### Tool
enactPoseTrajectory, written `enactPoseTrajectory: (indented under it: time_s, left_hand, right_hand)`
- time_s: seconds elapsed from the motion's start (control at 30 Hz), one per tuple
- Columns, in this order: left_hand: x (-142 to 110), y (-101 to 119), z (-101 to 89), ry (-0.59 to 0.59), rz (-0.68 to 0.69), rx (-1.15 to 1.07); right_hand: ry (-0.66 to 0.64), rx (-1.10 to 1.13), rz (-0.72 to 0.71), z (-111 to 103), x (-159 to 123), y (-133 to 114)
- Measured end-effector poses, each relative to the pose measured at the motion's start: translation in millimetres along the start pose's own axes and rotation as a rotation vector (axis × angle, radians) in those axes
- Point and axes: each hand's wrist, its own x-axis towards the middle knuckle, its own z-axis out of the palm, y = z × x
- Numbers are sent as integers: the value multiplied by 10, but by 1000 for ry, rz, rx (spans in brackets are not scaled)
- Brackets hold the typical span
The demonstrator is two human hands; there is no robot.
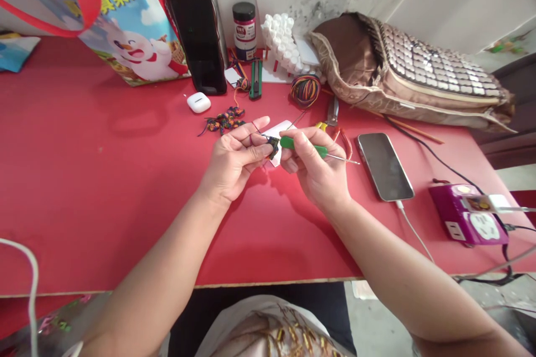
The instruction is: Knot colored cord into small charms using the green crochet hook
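Note:
Above the red table (104, 178), my left hand (237, 156) pinches a small dark multicoloured crochet piece (274, 148), with thin yarn strung over its raised fingers. My right hand (314, 170) is closed on a green-handled crochet hook (304, 146) whose metal shaft points right. The hook's working end meets the crochet piece between both hands. A ball of multicoloured yarn (305, 90) lies behind them, and finished multicoloured pieces (225, 119) lie to the left of it.
A smartphone (385, 165) on a white charging cable lies right of my hands, with a purple power strip (469, 215) beyond. White earbud case (198, 102), black phone (199, 42), jar (244, 29), white bobbin rack (285, 42), pliers (333, 111), beaded bag (419, 75) and printed tote (117, 17) line the back.

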Motion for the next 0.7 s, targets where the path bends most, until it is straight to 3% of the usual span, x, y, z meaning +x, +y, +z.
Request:
enactPoseTrajectory:
  time_s: [0.7]
  left_hand:
    - [7, 65, 9, 81, 92, 40]
  right_hand:
    - [30, -12, -56, -44, 46, -102]
